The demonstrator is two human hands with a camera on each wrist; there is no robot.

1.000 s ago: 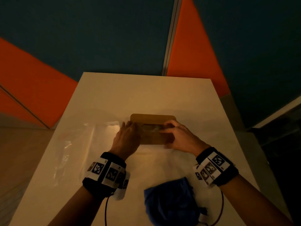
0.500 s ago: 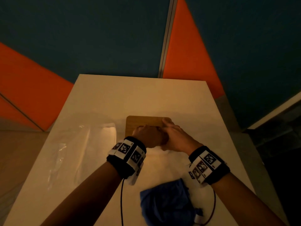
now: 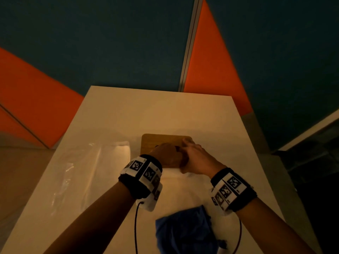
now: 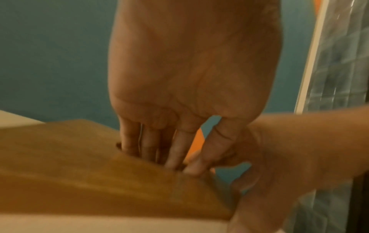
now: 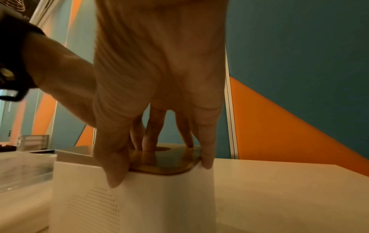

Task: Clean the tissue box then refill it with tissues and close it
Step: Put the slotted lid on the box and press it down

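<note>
Dim, warm amber light overall. In the head view the counter point(image 3: 113, 114) is lit brightest mid-surface, with dark falloff toward the frame edges. Glare streaks show on the clear plastic sheet point(image 3: 77, 167). Wide-angle bend pulls the wall lines outward. Left wrist view is soft and smeared, the wooden lid point(image 4: 79, 173) blurred. Right wrist view is sharper, with the lid reflecting the fingers.

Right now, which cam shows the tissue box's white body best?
Right wrist: the tissue box shows its white side wall, a dotted patch and the wooden lid under the right hand. Head view shows mostly the lid, between both hands. Left wrist shows blurred lid and only a strip of white.
</note>
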